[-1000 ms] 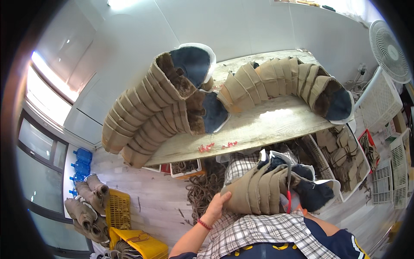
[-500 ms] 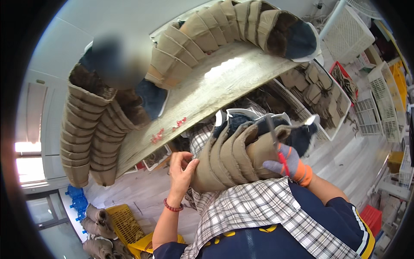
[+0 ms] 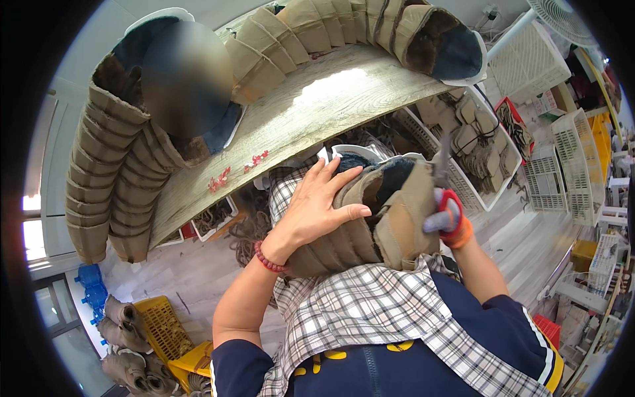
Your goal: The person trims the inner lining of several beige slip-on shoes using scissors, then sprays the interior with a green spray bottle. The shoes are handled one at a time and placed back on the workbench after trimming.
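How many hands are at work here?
2: the left hand lies over the stacked brown pieces; the gloved right hand holds red-handled scissors. No others show.

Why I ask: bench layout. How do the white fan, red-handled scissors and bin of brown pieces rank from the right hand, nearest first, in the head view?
1. Red-handled scissors: in the right hand.
2. Bin of brown pieces: upward, right.
3. White fan: far upper right.

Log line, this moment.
left hand: spread on tan boot uppers | right hand: gloved, holding red-handled scissors | uppers: nested, against plaid apron
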Motion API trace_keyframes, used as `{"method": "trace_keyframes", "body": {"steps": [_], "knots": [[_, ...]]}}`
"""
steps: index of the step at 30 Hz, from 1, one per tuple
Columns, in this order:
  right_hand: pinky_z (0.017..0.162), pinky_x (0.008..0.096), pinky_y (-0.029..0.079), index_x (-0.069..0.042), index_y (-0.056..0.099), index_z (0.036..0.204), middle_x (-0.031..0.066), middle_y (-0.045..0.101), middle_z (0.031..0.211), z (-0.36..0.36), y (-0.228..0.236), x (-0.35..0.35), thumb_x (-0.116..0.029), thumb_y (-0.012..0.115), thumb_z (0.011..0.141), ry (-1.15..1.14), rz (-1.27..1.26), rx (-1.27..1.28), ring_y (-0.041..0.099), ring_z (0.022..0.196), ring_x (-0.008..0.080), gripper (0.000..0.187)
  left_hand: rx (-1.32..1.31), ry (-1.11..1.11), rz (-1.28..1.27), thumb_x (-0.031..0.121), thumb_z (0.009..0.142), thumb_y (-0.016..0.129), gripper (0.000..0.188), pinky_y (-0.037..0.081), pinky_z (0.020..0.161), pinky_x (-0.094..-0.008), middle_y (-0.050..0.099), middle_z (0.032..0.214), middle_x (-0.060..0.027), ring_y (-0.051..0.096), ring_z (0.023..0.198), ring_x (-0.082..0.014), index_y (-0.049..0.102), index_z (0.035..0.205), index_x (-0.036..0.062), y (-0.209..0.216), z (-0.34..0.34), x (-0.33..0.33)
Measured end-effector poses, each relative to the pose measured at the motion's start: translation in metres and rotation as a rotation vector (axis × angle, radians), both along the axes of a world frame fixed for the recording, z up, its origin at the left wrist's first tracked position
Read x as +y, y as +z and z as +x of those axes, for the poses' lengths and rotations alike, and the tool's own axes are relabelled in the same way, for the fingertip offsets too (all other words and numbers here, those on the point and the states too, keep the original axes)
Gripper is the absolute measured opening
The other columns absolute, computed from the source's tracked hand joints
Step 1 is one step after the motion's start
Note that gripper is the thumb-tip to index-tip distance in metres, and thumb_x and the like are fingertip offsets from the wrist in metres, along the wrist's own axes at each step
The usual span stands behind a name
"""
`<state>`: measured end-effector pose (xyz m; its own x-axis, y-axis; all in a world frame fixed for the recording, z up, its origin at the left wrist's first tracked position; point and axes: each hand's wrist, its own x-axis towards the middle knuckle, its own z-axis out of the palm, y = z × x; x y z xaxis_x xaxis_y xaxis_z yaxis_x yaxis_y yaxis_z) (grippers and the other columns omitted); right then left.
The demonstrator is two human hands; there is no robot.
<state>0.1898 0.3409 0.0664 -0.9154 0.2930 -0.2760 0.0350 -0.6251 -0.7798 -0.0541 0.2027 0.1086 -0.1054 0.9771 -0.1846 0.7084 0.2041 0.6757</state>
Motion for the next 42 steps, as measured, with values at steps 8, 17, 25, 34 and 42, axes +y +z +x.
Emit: {"method": "trace_keyframes", "body": {"steps": [8,17,25,34,42], "knots": [[0.089,0.0306,0.046,-0.001,0.044,0.129,0.0081,0.059,0.115,-0.054,-0.007,0.004,-0.003,0.072,0.063,0.062,-0.01,0.038,0.057,0.102,0.0179,0.072,-0.092,-0.105,-0.074,0.035,0.076,0.051,0.071,0.015,0.111,-0.0449,0.021,0.146,-0.0239,0.015,0.137,-0.0378,0.032,0.14,0.0109,-0.009,-0.009,-0.001],[0.079,0.0279,0.046,0.0,0.055,0.114,0.0101,0.064,0.099,-0.052,-0.002,-0.004,-0.01,0.071,0.077,-0.023,0.858,-0.011,0.059,0.089,0.0155,0.041,-0.162,-0.096,-0.047,0.039,0.086,0.048,0.065,0.012,0.111,-0.0419,0.021,0.147,-0.021,0.014,0.138,-0.0341,0.032,0.14,0.0067,-0.022,-0.012,-0.003],[0.065,0.0274,0.049,0.002,0.054,0.107,0.0133,0.063,0.079,-0.066,0.02,0.006,-0.001,0.065,0.078,0.063,1.137,-0.035,0.061,0.074,0.0137,0.031,-0.232,-0.049,-0.052,0.028,0.087,0.048,0.061,0.012,0.111,-0.0388,0.022,0.147,-0.0199,0.013,0.138,-0.0315,0.031,0.14,0.0036,-0.026,-0.014,-0.001],[0.084,0.03,0.046,-0.001,0.051,0.119,0.0084,0.062,0.108,-0.041,-0.008,-0.058,-0.014,0.069,0.08,-0.14,0.754,-0.117,0.058,0.096,0.0158,0.044,-0.195,-0.026,-0.076,0.03,0.087,0.048,0.058,0.012,0.111,-0.0403,0.02,0.148,-0.0202,0.013,0.138,-0.0326,0.035,0.138,0.0061,-0.029,-0.012,0.001],[0.085,0.0316,0.046,0.001,0.055,0.115,0.0097,0.063,0.108,-0.061,-0.052,-0.07,-0.011,0.064,0.082,-0.117,0.542,0.035,0.058,0.099,0.0174,0.036,-0.149,-0.019,-0.081,0.045,0.091,0.046,0.059,0.011,0.112,-0.042,0.024,0.146,-0.0196,0.015,0.137,-0.0335,0.036,0.139,0.0101,-0.031,-0.005,0.002]]}}
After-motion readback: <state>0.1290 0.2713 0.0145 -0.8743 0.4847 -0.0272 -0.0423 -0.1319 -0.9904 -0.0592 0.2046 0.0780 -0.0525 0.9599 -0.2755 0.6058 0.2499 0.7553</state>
